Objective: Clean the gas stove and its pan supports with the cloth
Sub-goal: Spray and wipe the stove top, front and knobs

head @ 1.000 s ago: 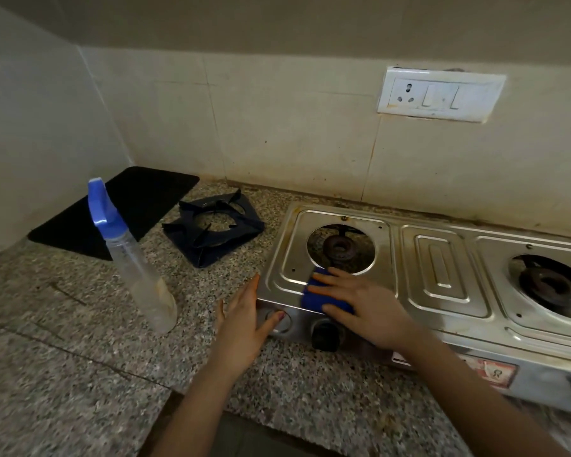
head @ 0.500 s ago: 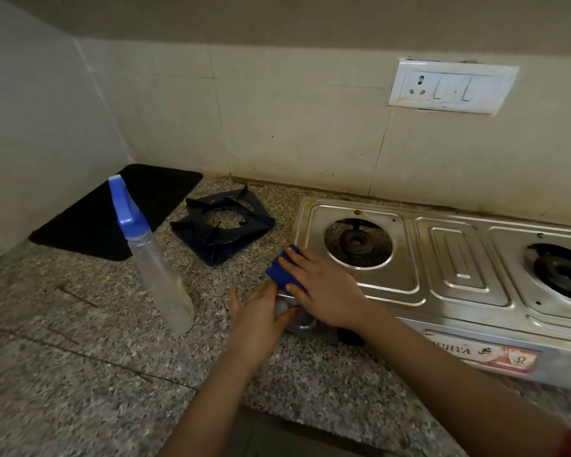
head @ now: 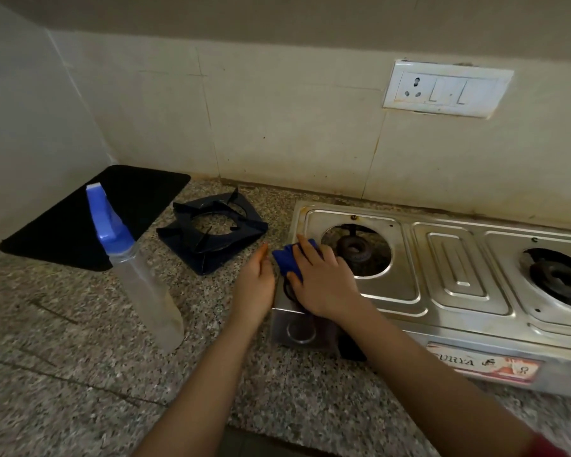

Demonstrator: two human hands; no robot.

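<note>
Black mat (head: 89, 219): lies flat in the far left corner of the granite counter (head: 80, 374), touching nothing else.
Spray bottle (head: 139, 275): stands upright near the mat's front edge, blue trigger head on top, well clear of both hands.
Pan supports (head: 213, 230): dark frames off the stove, lying on the counter between mat and stove; there look to be two stacked, though I cannot tell for sure. No hand is on them.
Left hand (head: 256, 286): fingers straight and together, gripping nothing, edge-on against the stove's left side, seemingly bracing it.
Cloth (head: 289, 260): blue, bunched on the stove's front left corner, just left of the left burner (head: 355, 250).
Right hand (head: 323, 282): palm down, fingers spread over the cloth, pressing it flat onto the steel rather than pinching it.
Gas stove (head: 459, 285): stainless top, both burners bare, long axis running left to right; brownish staining shows around the left burner's rim.
Key relation: nearly all the unwiped steel lies to the right of the cloth, along the stove's long axis. The right hand is on the cloth and nearer that stretch, so a rightward sweep looks natural.
Stage: judged mid-wipe at the left corner; supports not yet wiped.
</note>
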